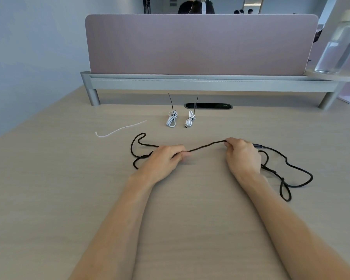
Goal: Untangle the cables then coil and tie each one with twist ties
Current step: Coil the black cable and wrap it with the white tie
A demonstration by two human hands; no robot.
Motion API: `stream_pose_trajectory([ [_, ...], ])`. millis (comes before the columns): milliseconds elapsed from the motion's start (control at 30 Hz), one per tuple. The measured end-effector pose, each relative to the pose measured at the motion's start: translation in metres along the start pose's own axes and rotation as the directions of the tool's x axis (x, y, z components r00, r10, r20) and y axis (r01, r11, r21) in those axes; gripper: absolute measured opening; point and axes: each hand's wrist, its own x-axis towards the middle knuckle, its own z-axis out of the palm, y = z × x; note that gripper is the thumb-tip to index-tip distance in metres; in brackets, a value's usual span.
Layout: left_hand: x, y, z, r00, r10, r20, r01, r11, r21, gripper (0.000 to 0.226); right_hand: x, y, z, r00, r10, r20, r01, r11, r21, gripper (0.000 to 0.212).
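Observation:
A long black braided cable (205,146) lies across the middle of the desk. My left hand (166,158) pinches it at one point and my right hand (241,153) pinches it further right, with a straight stretch held between them just above the desk. Loose black loops trail to the left of my left hand and to the right of my right hand. Behind them lie two small white cables, coiled and bound with black ties: one (171,118) on the left, one (190,121) on the right. A white tie (120,129) lies loose at the left.
A pink divider panel (200,43) on a grey rail closes off the back of the desk (59,188). A black cable port (208,106) sits below it. A clear water bottle (339,43) stands on a shelf at the right. People are visible behind the panel.

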Motion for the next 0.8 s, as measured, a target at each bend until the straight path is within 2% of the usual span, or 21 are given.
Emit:
stream_pose_trajectory([
  [33,0.000,0.001,0.000,1.000,-0.024,-0.018,0.024,0.999,-0.023,0.026,0.000,0.000,-0.001,0.999,-0.042,0.016,0.043,0.998,-0.045,0.031],
  [100,0.000,0.005,0.001,0.999,-0.028,-0.027,0.028,1.000,-0.003,0.026,-0.003,-0.002,0.000,0.974,-0.228,-0.004,0.228,0.973,-0.047,0.053],
  [167,-0.001,0.007,0.002,1.000,-0.001,-0.023,0.001,1.000,0.025,0.025,-0.007,-0.011,-0.001,0.914,-0.403,-0.052,0.406,0.907,0.112,0.069],
  [233,0.000,0.006,0.002,1.000,0.009,-0.022,-0.008,1.000,0.026,0.024,-0.009,-0.021,0.000,0.838,-0.544,-0.045,0.536,0.806,0.250,0.069],
  [300,0.001,0.004,0.002,1.000,0.012,-0.015,-0.011,1.000,0.023,0.023,-0.012,-0.027,0.007,0.771,-0.636,-0.018,0.610,0.731,0.307,0.050],
  [367,0.001,0.006,0.003,1.000,0.015,-0.019,-0.014,0.999,0.030,0.023,-0.010,-0.026,0.013,0.739,-0.674,-0.010,0.643,0.701,0.310,0.030],
  [400,0.001,0.006,0.003,1.000,0.004,-0.022,-0.003,0.999,0.042,0.024,-0.008,-0.023,0.014,0.757,-0.654,0.014,0.622,0.726,0.294,0.025],
  [467,0.002,0.003,-0.001,0.999,-0.030,-0.024,0.032,0.997,0.075,0.026,-0.004,-0.016,0.009,0.861,-0.507,0.044,0.494,0.852,0.172,0.020],
  [533,0.001,-0.002,-0.005,0.997,-0.062,-0.038,0.065,0.992,0.106,0.027,0.001,-0.007,0.000,0.959,-0.283,0.024,0.284,0.958,-0.047,0.021],
  [567,0.001,-0.003,-0.006,0.997,-0.066,-0.046,0.071,0.990,0.119,0.027,0.001,-0.006,-0.003,0.974,-0.224,0.011,0.224,0.968,-0.115,0.021],
  [600,0.000,-0.002,-0.007,0.997,-0.063,-0.048,0.069,0.989,0.133,0.026,-0.001,-0.007,-0.004,0.974,-0.228,0.000,0.226,0.967,-0.119,0.024],
  [667,0.001,0.002,-0.004,0.998,-0.048,-0.037,0.053,0.987,0.154,0.025,-0.009,-0.016,-0.001,0.933,-0.359,0.015,0.360,0.933,-0.013,0.039],
  [700,0.001,0.005,-0.002,0.999,-0.041,-0.030,0.045,0.985,0.166,0.025,-0.012,-0.022,0.001,0.889,-0.456,0.046,0.451,0.888,0.085,0.044],
  [767,0.001,0.008,0.000,0.999,-0.029,-0.016,0.031,0.983,0.180,0.024,-0.016,-0.031,0.008,0.774,-0.624,0.106,0.582,0.768,0.266,0.035],
  [800,0.001,0.008,0.000,1.000,-0.028,-0.013,0.029,0.983,0.182,0.024,-0.016,-0.033,0.010,0.747,-0.651,0.132,0.594,0.744,0.306,0.026],
])
